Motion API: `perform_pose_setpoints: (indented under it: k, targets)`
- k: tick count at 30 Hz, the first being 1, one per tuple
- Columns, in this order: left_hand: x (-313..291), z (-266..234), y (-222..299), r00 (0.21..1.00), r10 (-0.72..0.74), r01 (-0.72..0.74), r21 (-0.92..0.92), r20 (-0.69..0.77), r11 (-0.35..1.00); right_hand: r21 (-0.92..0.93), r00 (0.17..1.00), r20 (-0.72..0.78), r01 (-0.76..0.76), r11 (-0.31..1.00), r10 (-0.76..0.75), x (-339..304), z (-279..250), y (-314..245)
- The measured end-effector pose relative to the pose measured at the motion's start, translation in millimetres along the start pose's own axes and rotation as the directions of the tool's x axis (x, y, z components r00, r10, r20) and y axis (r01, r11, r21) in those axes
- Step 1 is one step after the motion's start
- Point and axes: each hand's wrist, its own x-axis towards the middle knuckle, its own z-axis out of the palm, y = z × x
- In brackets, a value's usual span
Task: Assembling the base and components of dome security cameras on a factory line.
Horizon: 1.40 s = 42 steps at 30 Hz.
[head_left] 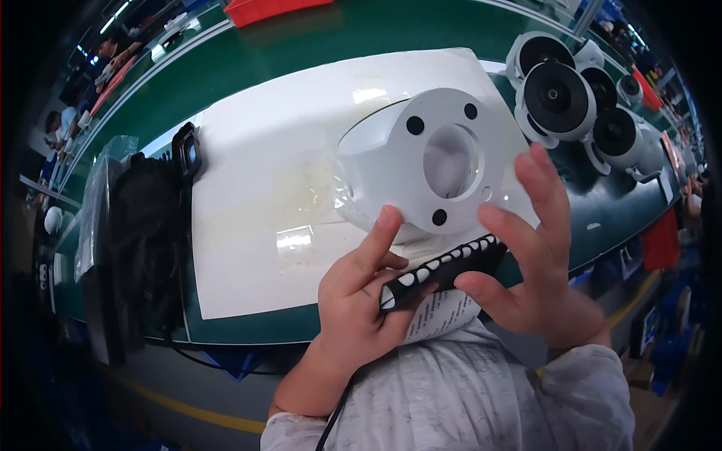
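A white rounded housing (pixel 391 150) lies on the white board, its flat ring-shaped face tilted up toward me. Three black round pads sit on that face, and a bare shallow round recess shows near its lower right. My left hand (pixel 357 289) grips a black sheet of round pads (pixel 459 263), bent so that a row of white-topped dots runs along its edge; the index fingertip reaches the housing's lower rim. Beside the bare recess hovers my right hand (pixel 538 248), open, with thumb and fingers apart and nothing visible in it. White printed backing paper (pixel 444 312) hangs below the sheet.
Several white devices with black round fronts (pixel 556 98) crowd the far right of the green table (pixel 293 56). Black bundled items and clear plastic bags (pixel 105 180) lie at the left. A red tray (pixel 274 10) stands at the far edge. Other people are in the background.
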Motion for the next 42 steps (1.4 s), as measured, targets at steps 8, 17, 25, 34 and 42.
perform_pose_setpoints:
  k: [8, 17, 25, 34, 42]
  targets:
    - [3.7, -1.2, -2.5, 0.997, 0.072, -0.072, -0.029, 0.008, 0.997, 0.000, 0.986, 0.003, 0.166, 0.986, -0.166, 0.5, 20.2, -11.0]
    - [5.3, -1.3, 0.1, 0.995, 0.093, -0.094, 0.044, 0.020, 0.995, 0.103, 0.960, -0.257, 0.141, 0.985, -0.111, 1.4, 31.9, -12.3]
    - [-0.4, 2.1, -1.5, 1.000, 0.011, -0.012, 0.078, 0.015, 0.997, 0.345, 0.952, -0.200, -0.151, 0.926, 0.229, 2.3, 8.6, 25.7]
    - [0.7, 2.0, -0.2, 1.000, 0.008, -0.010, 0.068, 0.022, 0.998, 0.330, 0.951, -0.055, -0.271, 0.904, 0.305, 5.2, 2.6, 30.3]
    - [0.2, 1.8, 0.8, 1.000, 0.006, -0.008, 0.086, 0.028, 0.996, -0.134, 0.988, -0.010, -0.151, 0.979, 0.151, -3.2, -9.0, 21.1]
